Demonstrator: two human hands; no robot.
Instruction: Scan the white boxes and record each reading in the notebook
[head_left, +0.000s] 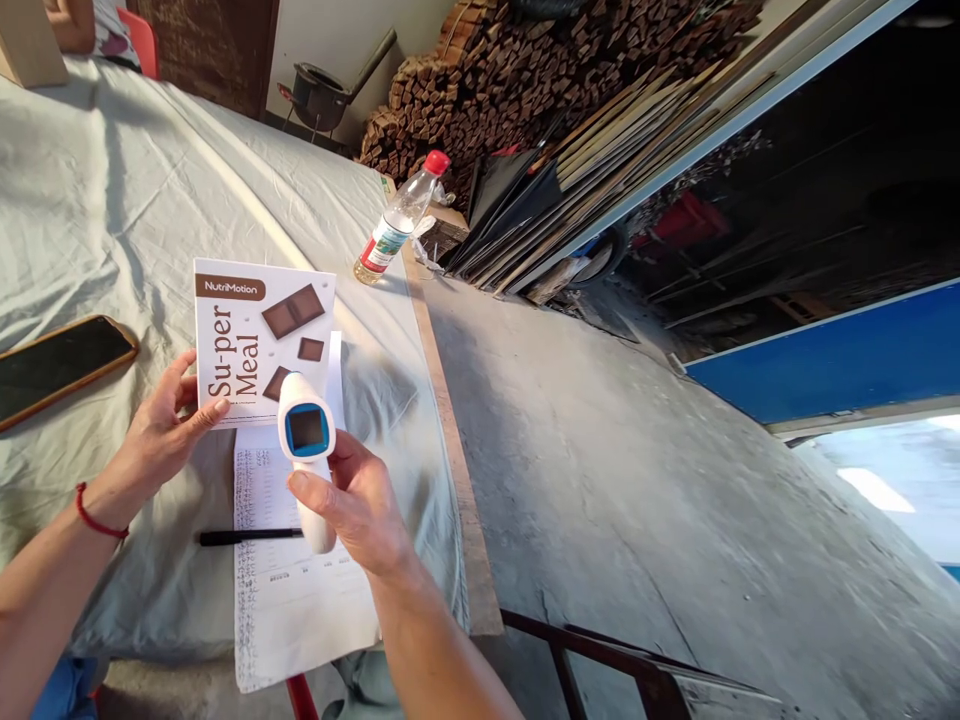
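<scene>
My left hand grips the lower left corner of a white box printed "NutriMotion Su-per Meal" with brown chocolate-like squares. The box is held up with its front facing me. In my right hand is a white infrared thermometer, its blue-framed dark screen turned towards me. The thermometer's head overlaps the box's lower right part; whether they touch I cannot tell. Below them lies an open notebook with handwriting and printed lines. A black pen rests across it, its right end hidden behind the thermometer.
A dark phone in an orange-edged case lies at the left on the cloth-covered table. A red-capped plastic bottle stands near the table's right edge. Stacked firewood and a pot are behind. Part of another person shows at top left.
</scene>
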